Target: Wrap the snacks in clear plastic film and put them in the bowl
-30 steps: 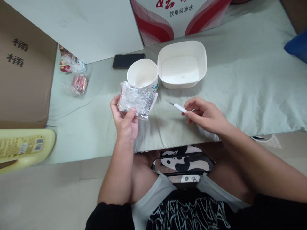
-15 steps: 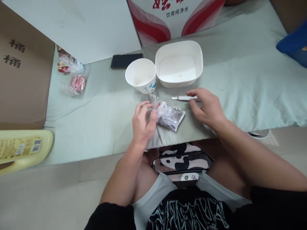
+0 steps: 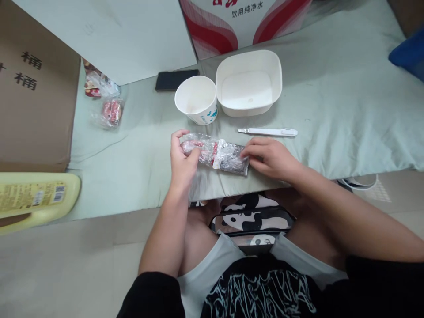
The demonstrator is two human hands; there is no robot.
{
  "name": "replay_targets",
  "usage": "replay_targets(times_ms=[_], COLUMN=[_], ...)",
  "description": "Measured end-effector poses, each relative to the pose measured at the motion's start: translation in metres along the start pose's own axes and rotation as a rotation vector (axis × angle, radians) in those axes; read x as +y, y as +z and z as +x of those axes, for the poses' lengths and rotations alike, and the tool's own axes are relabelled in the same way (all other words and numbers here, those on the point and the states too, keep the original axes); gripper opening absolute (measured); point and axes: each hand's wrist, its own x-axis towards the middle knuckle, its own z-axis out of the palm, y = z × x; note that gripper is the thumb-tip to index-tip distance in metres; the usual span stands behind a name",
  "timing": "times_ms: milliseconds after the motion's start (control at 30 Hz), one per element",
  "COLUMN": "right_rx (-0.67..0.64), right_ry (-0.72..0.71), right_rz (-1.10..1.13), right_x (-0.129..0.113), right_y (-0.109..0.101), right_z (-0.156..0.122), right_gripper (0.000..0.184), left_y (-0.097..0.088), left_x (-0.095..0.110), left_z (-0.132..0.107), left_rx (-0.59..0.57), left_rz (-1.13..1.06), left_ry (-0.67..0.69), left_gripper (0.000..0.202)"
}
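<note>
A crinkled clear plastic packet with red and dark contents lies stretched across the pale green sheet near its front edge. My left hand pinches the packet's left end. My right hand pinches its right end. A white-handled craft knife lies loose on the sheet just behind my right hand, blade pointing left. Behind the packet stand a white paper cup and a white rectangular tub, both looking empty.
A black phone lies behind the cup. Small red wrapped snacks sit at the left by a brown carton. A red-and-white water box stands at the back. A yellow container lies at lower left. A panda-print pouch rests on my lap.
My right hand let go of the knife, which now lies on the sheet, and moved to the packet. My left hand lowered the packet to the sheet; both hands now hold its ends.
</note>
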Motion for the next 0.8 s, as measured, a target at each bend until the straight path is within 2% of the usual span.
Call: replay_targets(times_ms=[67,233,300,367,400,467,533,567,600,633,700,767,800], right_rx=[0.032,0.309,0.411,0.457,0.436,0.324,0.183,0.127,0.086,0.058,0.034,-0.011,-0.08], right_ry=[0.006,0.169,0.216,0.223,0.206,0.148,0.115,0.108,0.099,0.083,0.023,-0.039,-0.056], right_rz=[-0.038,-0.147,-0.159,-0.137,-0.124,-0.129,-0.181,-0.214,-0.244,-0.268,-0.281,-0.237,-0.195], right_x=[0.001,0.015,0.016,0.009,0.004,-0.005,-0.011,-0.012,-0.013,-0.013,-0.015,-0.022,-0.027], right_y=[-0.005,-0.025,-0.03,-0.03,-0.029,-0.022,-0.014,-0.01,-0.009,-0.009,-0.014,-0.021,-0.025], right_z=[-0.002,-0.008,-0.011,-0.013,-0.013,-0.012,-0.01,-0.009,-0.008,-0.007,-0.008,-0.012,-0.014], right_gripper=[0.019,0.018,0.021,0.026,0.027,0.029,0.046,0.049,0.044,0.034,0.02,0.02,0.02], left_y=[-0.007,-0.025,-0.029,-0.03,-0.029,-0.025,-0.018,-0.014,-0.012,-0.01,-0.01,-0.014,-0.017], left_x=[-0.002,-0.011,-0.012,-0.008,-0.005,0.003,0.009,0.012,0.014,0.017,0.025,0.035,0.04], left_z=[0.003,0.01,0.01,0.008,0.005,0.0,-0.006,-0.009,-0.01,-0.012,-0.014,-0.017,-0.019], left_rx=[0.03,0.084,0.106,0.13,0.114,-0.003,-0.175,-0.239,-0.275,-0.281,-0.231,-0.195,-0.221], left_rz=[0.028,0.042,0.089,0.18,0.238,0.377,0.528,0.595,0.648,0.681,0.683,0.618,0.574], left_ry=[-0.004,-0.03,0.02,0.141,0.222,0.361,0.424,0.437,0.452,0.477,0.559,0.619,0.61], left_gripper=[0.05,0.051,0.053,0.051,0.047,0.037,0.029,0.022,0.014,0.006,0.009,0.01,0.01])
